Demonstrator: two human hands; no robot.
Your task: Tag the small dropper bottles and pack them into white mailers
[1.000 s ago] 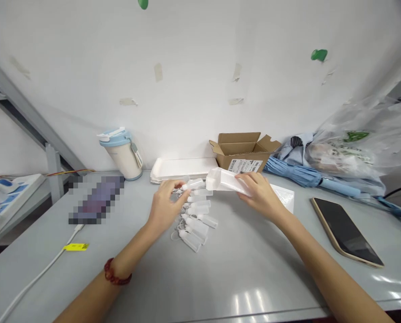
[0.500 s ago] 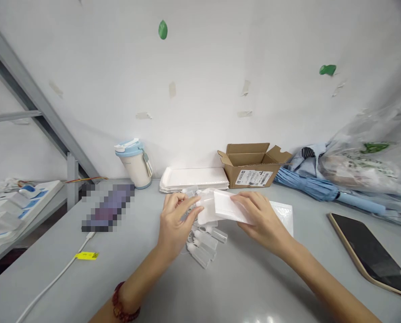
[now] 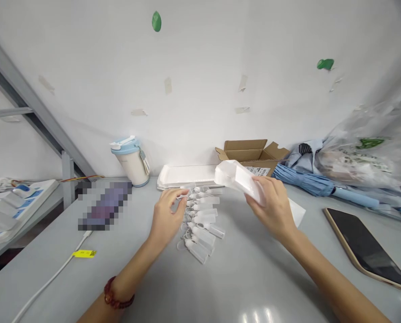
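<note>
My right hand (image 3: 272, 206) grips a white padded envelope (image 3: 235, 177), tilted up, with its mouth and flap toward the left. The envelope's contents are hidden. My left hand (image 3: 168, 213) is beside the far end of a row of small translucent plastic bottles (image 3: 203, 218), thumb and forefinger apart and nothing seen between them. Several of these bottles lie side by side on the grey table, their white caps and thin loops pointing left. A stack of flat white envelopes (image 3: 187, 175) lies behind them against the wall.
An open cardboard box (image 3: 245, 150) stands at the back. Right of it are a folded blue umbrella (image 3: 301, 179), a plastic bag (image 3: 355, 157) and a phone (image 3: 368, 249). On the left are a tumbler (image 3: 131, 163), a blurred-out device (image 3: 107, 206) and its white cable (image 3: 48, 280).
My left hand moved right to the envelope's mouth, then drew back left to the bottles, its fingers parting. The right hand lifted and tilted the envelope away from them.
</note>
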